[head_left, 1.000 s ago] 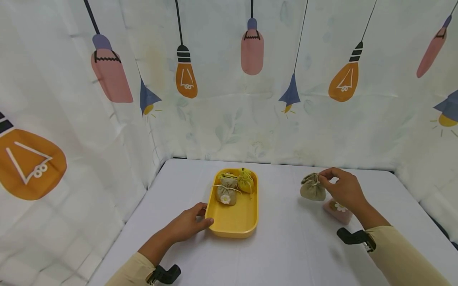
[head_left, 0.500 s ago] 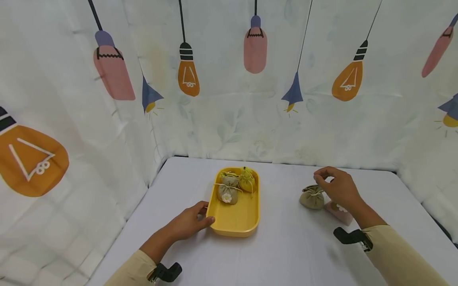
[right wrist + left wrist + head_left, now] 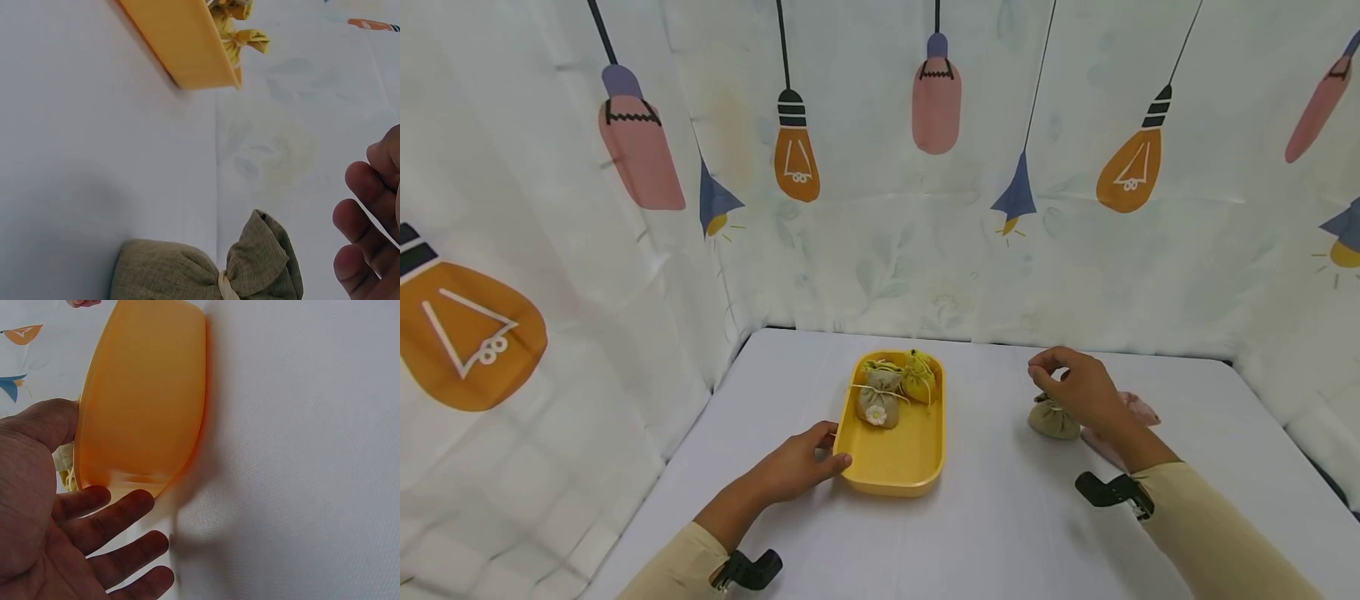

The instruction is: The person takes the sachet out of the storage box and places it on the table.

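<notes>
My left hand [image 3: 801,467] holds the near left side of a yellow tray [image 3: 891,467], thumb over the rim. Its fingers [image 3: 128,512] spread loosely by the outer wall in the left wrist view. My right hand [image 3: 1078,387] hovers above a grey-green drawstring pouch [image 3: 1051,422] with nothing in its fingers, which bend loosely. The right wrist view shows the pouch [image 3: 165,272] tied at its neck, apart from the fingertips [image 3: 350,262]. A pink pouch [image 3: 1138,407] lies partly hidden behind the right wrist.
In the tray's far half lie a beige pouch [image 3: 877,402] with a white flower and a yellow pouch [image 3: 919,382]. Another yellowish top shows behind the beige one. A white cloth covers the table [image 3: 985,517]; a lamp-printed curtain [image 3: 880,250] hangs behind.
My right hand lowered the grey-green pouch onto the table and let it go. It then moved left over the pouch, uncovering more of the pink one. The left hand stays at the tray.
</notes>
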A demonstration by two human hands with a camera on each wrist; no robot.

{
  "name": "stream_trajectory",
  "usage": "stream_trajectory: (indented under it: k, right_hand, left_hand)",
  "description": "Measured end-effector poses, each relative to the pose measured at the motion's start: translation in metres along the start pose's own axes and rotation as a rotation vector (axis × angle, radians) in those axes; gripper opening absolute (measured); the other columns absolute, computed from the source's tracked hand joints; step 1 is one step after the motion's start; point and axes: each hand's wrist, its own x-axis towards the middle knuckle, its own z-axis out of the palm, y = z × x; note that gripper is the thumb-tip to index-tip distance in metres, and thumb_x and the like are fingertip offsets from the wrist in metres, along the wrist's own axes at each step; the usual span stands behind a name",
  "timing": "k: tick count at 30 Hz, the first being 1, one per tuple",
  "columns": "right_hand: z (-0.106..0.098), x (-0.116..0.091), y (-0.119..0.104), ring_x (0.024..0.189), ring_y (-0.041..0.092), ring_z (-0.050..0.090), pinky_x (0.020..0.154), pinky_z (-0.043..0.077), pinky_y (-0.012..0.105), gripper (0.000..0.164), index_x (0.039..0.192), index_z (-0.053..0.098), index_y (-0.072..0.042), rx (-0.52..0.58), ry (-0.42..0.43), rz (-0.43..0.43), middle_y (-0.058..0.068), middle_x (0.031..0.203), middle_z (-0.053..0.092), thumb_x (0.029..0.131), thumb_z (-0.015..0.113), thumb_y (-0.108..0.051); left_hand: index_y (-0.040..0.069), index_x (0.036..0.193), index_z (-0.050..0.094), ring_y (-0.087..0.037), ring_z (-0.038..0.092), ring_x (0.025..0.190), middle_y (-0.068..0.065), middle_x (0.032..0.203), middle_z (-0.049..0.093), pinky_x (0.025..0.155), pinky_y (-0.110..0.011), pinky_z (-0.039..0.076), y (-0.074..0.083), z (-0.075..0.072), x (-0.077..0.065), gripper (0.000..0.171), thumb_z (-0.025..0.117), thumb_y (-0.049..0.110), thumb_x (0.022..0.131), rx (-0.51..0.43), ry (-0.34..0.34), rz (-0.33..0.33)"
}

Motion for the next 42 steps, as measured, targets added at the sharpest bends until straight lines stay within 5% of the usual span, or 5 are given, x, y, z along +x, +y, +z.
stream_trajectory:
  k: [14,42]
  right_hand:
    - [0.027,0.009,-0.014,0.093,0.021,0.065,0.085,0.051,0.044,0.016,0.112,0.072,-0.009,-0.010,-0.007,-0.078,-0.001,0.097,0.071,0.100,0.069,-0.019]
    - [0.073,0.021,-0.042,0.091,0.016,0.063,0.088,0.053,0.045,0.017,0.112,0.072,-0.015,0.024,-0.084,-0.050,-0.007,0.094,0.069,0.097,0.073,-0.022]
  left_hand:
    - [0.017,0.145,0.051,-0.029,0.058,0.124,-0.005,0.131,0.064,0.099,-0.056,0.049,0.002,0.000,-0.002,0.065,0.071,0.052,0.094,-0.005,0.002,-0.006]
    - [0.016,0.145,0.051,-0.028,0.059,0.121,-0.002,0.128,0.065,0.098,-0.056,0.050,0.001,0.001,-0.002,0.066,0.072,0.051,0.094,-0.005,0.005,0.006]
